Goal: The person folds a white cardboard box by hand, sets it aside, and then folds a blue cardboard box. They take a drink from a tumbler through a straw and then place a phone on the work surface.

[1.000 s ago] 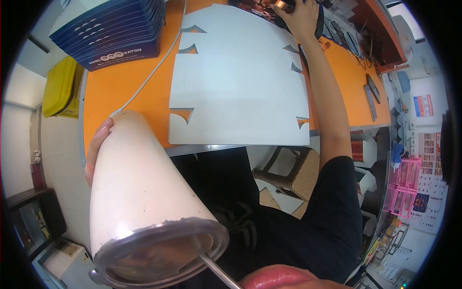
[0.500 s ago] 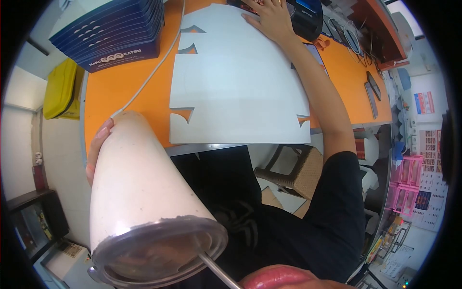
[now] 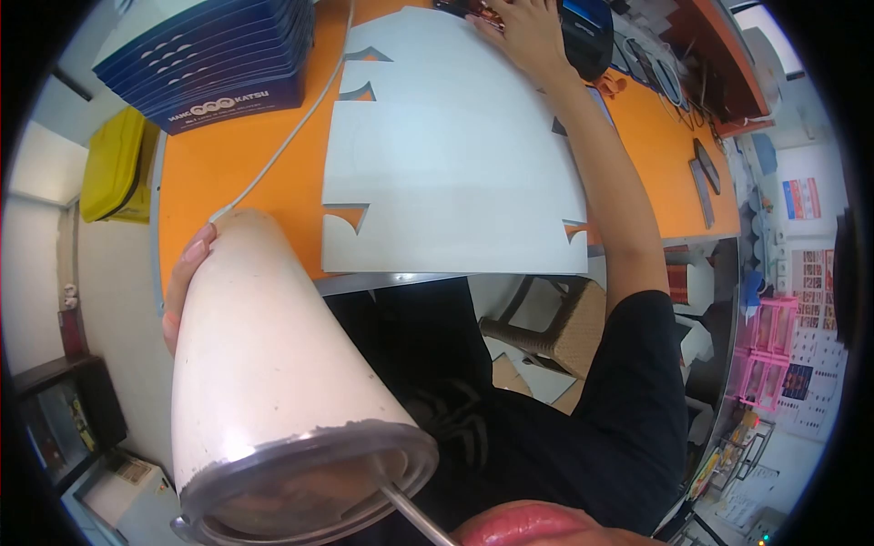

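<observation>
My left hand [image 3: 186, 278] is wrapped around a large pale pink tumbler [image 3: 273, 337], tilted up close to the camera. Its clear lid faces me, and a metal straw [image 3: 414, 511] runs from it to the lips at the bottom of the view. Only some fingers of that hand show; the tumbler hides the rest. At the top edge, my right hand [image 3: 531, 41] lies with fingers apart over a dark object [image 3: 455, 7] that I cannot make out. Below that hand, a stack of flat white cardboard sheets [image 3: 455, 173] with notched edges lies on the orange table [image 3: 237, 164].
Folded dark blue boxes [image 3: 218, 77] stand stacked at the upper left. A white cable [image 3: 291, 136] crosses the table to the tumbler. A black device [image 3: 585, 36] sits beside my right hand. A wicker stool [image 3: 574, 332] is under the table, and a yellow bin [image 3: 116, 168] stands left.
My right hand has shifted slightly right, and its fingers have drawn off the sheets' top edge onto the dark object. The tumbler's lid end has dipped slightly down and right.
</observation>
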Tool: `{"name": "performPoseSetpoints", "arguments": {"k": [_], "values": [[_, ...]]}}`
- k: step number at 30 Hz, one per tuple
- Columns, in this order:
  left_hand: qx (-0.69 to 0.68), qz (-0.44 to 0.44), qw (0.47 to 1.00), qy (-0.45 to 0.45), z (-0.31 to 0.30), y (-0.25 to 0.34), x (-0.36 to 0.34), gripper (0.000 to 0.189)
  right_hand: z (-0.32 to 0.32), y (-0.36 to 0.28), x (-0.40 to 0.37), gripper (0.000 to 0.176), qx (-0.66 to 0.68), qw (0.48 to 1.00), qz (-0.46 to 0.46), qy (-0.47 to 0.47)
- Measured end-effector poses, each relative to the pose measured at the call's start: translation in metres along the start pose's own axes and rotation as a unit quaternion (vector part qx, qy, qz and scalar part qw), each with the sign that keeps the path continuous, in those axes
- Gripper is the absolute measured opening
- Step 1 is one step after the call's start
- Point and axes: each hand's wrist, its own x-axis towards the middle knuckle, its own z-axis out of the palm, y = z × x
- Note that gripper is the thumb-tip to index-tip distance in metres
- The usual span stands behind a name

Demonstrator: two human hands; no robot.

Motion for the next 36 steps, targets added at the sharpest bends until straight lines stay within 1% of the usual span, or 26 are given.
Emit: {"name": "performPoseSetpoints", "arguments": {"k": [2, 5, 8, 10, 13, 15, 16, 17, 19, 20, 22, 23, 25, 26, 28, 29, 31, 34, 36], "values": [[0.021, 0.003, 1.000, -0.001, 0.000, -0.001, 0.002, 0.083, -0.002, -0.001, 0.003, 0.047, 0.000, 1.000, -0.017, -0.023], [0.045, 0.018, 0.999, -0.015, -0.004, -0.001, 0.002, 0.081, -0.003, -0.005, 0.006, 0.046, 0.010, 1.000, 0.002, 0.006], [0.077, 0.037, 0.996, -0.033, -0.008, -0.003, 0.003, 0.079, -0.003, 0.005, 0.005, 0.044, 0.017, 0.993, 0.053, 0.103], [0.114, 0.061, 0.990, -0.049, -0.011, -0.005, 0.004, 0.078, -0.010, 0.016, 0.000, 0.039, 0.064, 0.977, 0.142, 0.143], [0.203, 0.112, 0.970, -0.076, -0.017, -0.009, 0.008, 0.076, -0.022, 0.033, -0.019, 0.034, 0.088, 0.956, 0.235, 0.150], [0.237, 0.138, 0.957, -0.091, -0.020, -0.010, 0.010, 0.075, -0.022, 0.046, -0.029, 0.033, 0.143, 0.948, 0.250, 0.137], [0.241, 0.147, 0.954, -0.099, -0.022, -0.010, 0.010, 0.074, -0.021, 0.050, -0.033, 0.033, 0.171, 0.942, 0.258, 0.130], [0.241, 0.152, 0.953, -0.108, -0.023, -0.010, 0.010, 0.074, -0.020, 0.054, -0.036, 0.034, 0.177, 0.944, 0.260, 0.102], [0.131, 0.132, 0.970, -0.153, -0.024, -0.010, 0.012, 0.061, -0.019, 0.059, -0.042, 0.036, 0.188, 0.945, 0.263, 0.048], [0.075, 0.123, 0.974, -0.174, -0.024, -0.011, 0.012, 0.058, -0.020, 0.059, -0.042, 0.037, 0.154, 0.955, 0.250, 0.047], [0.022, 0.102, 0.981, -0.162, -0.022, -0.011, 0.011, 0.057, -0.022, 0.054, -0.043, 0.039, 0.087, 0.970, 0.222, 0.044], [0.026, 0.091, 0.987, -0.130, -0.019, -0.009, 0.010, 0.059, -0.023, 0.052, -0.042, 0.039, 0.083, 0.971, 0.222, 0.040], [0.034, 0.069, 0.995, -0.067, -0.012, -0.006, 0.006, 0.069, -0.024, 0.050, -0.042, 0.040, 0.073, 0.971, 0.225, 0.030], [0.038, 0.057, 0.997, -0.035, -0.009, -0.005, 0.005, 0.077, -0.022, 0.050, -0.043, 0.039, 0.089, 0.970, 0.226, 0.032], [0.100, 0.084, 0.991, -0.033, -0.010, -0.006, 0.006, 0.086, -0.018, 0.054, -0.045, 0.039, 0.119, 0.966, 0.228, 0.036], [0.157, 0.121, 0.978, -0.062, -0.016, -0.009, 0.008, 0.085, -0.017, 0.054, -0.044, 0.038, 0.133, 0.963, 0.234, 0.034], [0.166, 0.128, 0.975, -0.075, -0.018, -0.009, 0.009, 0.085, -0.017, 0.053, -0.043, 0.037, 0.160, 0.956, 0.245, 0.028], [0.019, 0.038, 0.999, -0.027, -0.011, -0.001, 0.006, 0.085, -0.016, 0.053, -0.044, 0.035, 0.127, 0.963, 0.233, 0.036], [0.019, 0.021, 0.999, -0.022, -0.009, 0.002, 0.006, 0.084, -0.015, 0.053, -0.044, 0.034, 0.130, 0.963, 0.233, 0.036]]}}
